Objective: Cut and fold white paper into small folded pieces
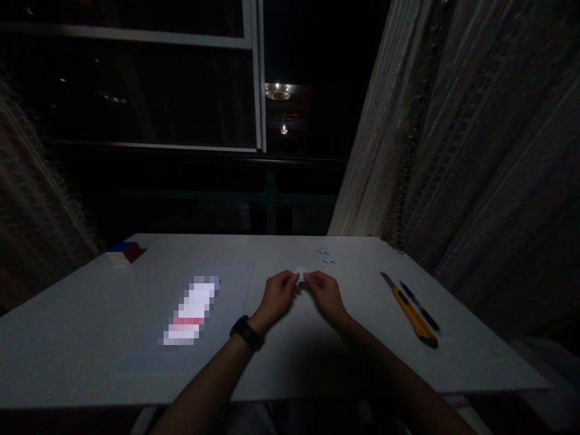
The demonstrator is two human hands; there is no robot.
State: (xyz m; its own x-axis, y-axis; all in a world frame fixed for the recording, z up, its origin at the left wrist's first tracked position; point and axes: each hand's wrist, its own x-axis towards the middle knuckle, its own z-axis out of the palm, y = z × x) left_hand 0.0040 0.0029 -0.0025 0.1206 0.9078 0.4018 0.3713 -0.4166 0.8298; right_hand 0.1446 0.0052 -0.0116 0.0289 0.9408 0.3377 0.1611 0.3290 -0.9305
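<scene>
Both hands meet over the middle of the white table [290, 350]. My left hand [280, 294], with a black watch [246, 332] on its wrist, pinches one side of a small white piece of paper [300, 273]. The other side of that piece is pinched by my right hand [325, 294]. Fingertips cover its lower part, and its exact shape is too dim to make out. Just beyond my right hand lie two small white paper pieces with dark marks [329, 261].
A yellow utility knife [414, 317] and a black pen [420, 307] lie on the right. At left, a bright blurred-out screen [193, 311] rests on a large paper sheet [233, 284]. A red, blue and white block [124, 254] sits at the far left; curtains [367, 151] hang behind.
</scene>
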